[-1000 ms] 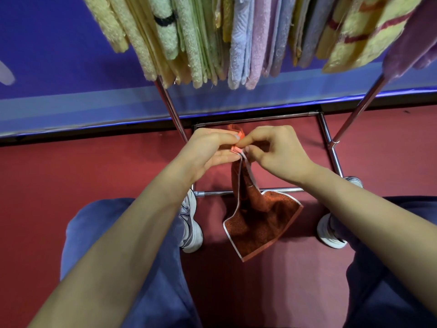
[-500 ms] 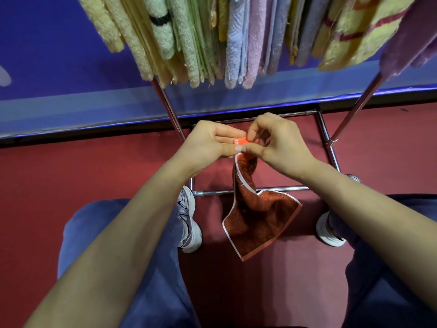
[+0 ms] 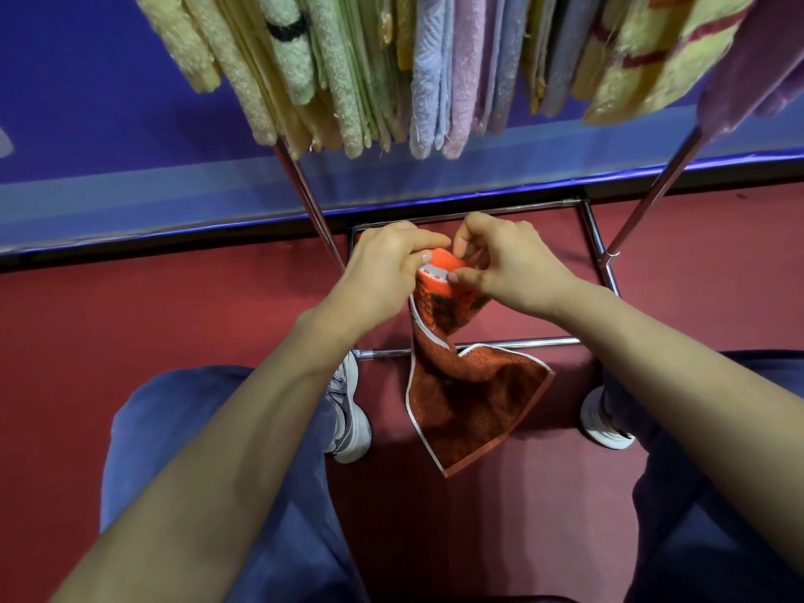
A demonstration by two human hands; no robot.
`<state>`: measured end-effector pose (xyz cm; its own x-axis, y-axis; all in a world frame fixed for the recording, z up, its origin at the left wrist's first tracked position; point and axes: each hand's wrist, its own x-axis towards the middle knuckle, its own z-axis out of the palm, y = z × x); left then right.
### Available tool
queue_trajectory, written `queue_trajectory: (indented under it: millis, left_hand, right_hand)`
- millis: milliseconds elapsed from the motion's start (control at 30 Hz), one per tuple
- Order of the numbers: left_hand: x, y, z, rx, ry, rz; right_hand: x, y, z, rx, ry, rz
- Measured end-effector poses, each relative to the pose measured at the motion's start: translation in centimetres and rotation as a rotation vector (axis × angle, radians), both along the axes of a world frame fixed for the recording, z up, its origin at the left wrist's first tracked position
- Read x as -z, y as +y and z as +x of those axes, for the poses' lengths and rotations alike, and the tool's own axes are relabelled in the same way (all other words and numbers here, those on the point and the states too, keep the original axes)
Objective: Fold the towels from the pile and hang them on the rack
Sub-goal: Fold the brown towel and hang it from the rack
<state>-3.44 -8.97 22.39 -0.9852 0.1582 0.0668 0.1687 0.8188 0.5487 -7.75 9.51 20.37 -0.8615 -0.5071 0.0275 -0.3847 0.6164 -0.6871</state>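
Orange towel hangs in the middle of the frame, below both hands. The left hand and the right hand sit close together and pinch its top edge. The fingers hide most of that edge. More towels hang on the rack along the top, and their tops are cut off. White shoes peek out behind the arms.

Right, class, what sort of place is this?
Probably an indoor laundry or drying corner: a chrome tube rack packed with pastel terry towels, on a red floor against a blue wall.
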Motion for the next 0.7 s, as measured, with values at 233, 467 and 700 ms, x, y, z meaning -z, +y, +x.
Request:
queue_trajectory:
  millis: [233,467,700]
  left_hand:
    - [0.9,-0.1,-0.2,0.052,0.077,-0.061]
    - [1.0,0.0,-0.3,0.008,0.141,-0.057]
    - [1.2,-0.1,-0.4,0.008,0.202,-0.044]
  right_hand:
    - [-0.3,0.1,-0.1,0.008,0.005,-0.043]
    - [-0.8,0.2,-0.3,0.016,0.001,-0.118]
    - [-0.8,0.3,-0.5,0.015,0.008,-0.137]
